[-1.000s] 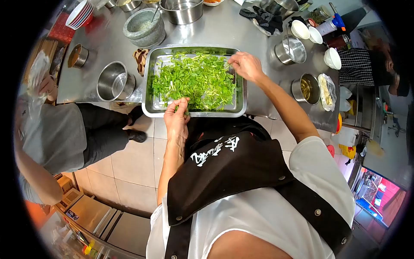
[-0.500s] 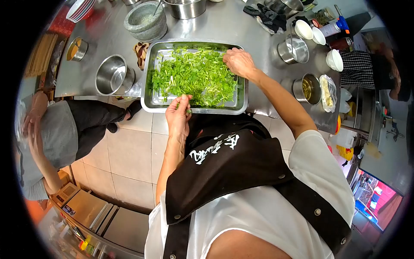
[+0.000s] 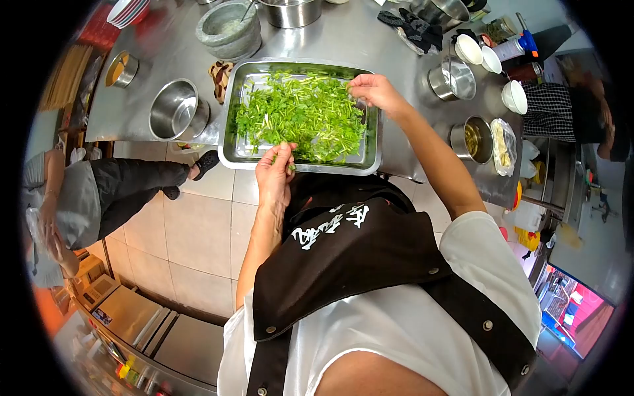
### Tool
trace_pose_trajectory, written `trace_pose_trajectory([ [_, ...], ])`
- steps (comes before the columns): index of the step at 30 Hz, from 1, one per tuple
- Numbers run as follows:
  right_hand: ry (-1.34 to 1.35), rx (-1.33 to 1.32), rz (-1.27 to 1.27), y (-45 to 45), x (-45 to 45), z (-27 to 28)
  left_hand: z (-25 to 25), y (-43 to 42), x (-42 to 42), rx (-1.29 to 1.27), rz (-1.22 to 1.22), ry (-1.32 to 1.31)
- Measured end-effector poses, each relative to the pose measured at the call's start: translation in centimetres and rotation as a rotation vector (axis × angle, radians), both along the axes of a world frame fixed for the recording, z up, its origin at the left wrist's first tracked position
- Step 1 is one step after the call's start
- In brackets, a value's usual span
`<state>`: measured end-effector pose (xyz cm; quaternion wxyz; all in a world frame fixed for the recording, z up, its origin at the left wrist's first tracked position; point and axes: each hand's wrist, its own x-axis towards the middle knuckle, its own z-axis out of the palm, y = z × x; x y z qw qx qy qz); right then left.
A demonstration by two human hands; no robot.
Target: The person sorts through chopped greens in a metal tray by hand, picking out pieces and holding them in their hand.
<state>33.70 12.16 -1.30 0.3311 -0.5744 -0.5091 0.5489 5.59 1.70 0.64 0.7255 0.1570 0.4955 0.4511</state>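
So the grip on the left hand [image 3: 273, 173] is pinched pretty much closed, thumb against fingers, with a few green bits poking out by the near rim. Right hand [image 3: 380, 94] has its thumb and fingertips drawn close together at the greens near the far right corner; can't tell from here if anything's between them. The chopped leafy green herbs [image 3: 297, 119] are spread loosely in a rectangular shiny steel tray [image 3: 330, 169], which sits at the near edge of the stainless steel table [image 3: 370, 33], I guess so both hands reach in without stretching. Its raised sides probably help hold in loose bits. The round grey stone mortar [image 3: 228, 47] is beyond the tray, and the round steel pot [image 3: 175, 122] is off its left side, so neither blocks those arms. Another person [image 3: 59, 204] is over on the left.
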Motion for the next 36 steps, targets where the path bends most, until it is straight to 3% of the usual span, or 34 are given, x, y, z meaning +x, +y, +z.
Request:
trace_pose_trajectory([
  [2,0.313,-0.309,0.004,-0.4,-0.2,2.5,0.0,-0.1,-0.1,0.01,-0.009,-0.016],
  [5,0.594,-0.422,0.025,-1.2,-0.8,3.3,0.2,-0.1,-0.2,0.032,-0.033,-0.033],
  [8,0.692,-0.462,0.072,-2.3,-1.8,4.5,0.3,0.1,-0.2,0.02,-0.051,-0.059],
  [14,0.655,-0.515,0.178,-4.3,-3.9,6.0,2.3,0.5,1.3,0.029,-0.076,-0.092],
  [19,0.619,-0.611,0.259,-6.3,-6.4,6.0,2.4,0.3,2.6,0.179,-0.073,-0.047],
  [23,0.724,-0.698,0.209,-7.3,-7.4,5.7,0.5,0.1,2.9,0.265,0.042,0.16],
  [26,0.876,-0.715,0.236,-7.4,-7.0,5.3,0.8,0.1,2.1,0.211,0.135,0.103],
  [29,0.877,-0.687,0.242,-7.4,-6.6,5.1,2.0,0.1,1.1,0.139,0.029,0.024],
  [36,0.457,-0.464,0.226,-8.9,-9.1,5.6,3.1,-1.1,2.0,0.088,-0.093,-0.11],
])
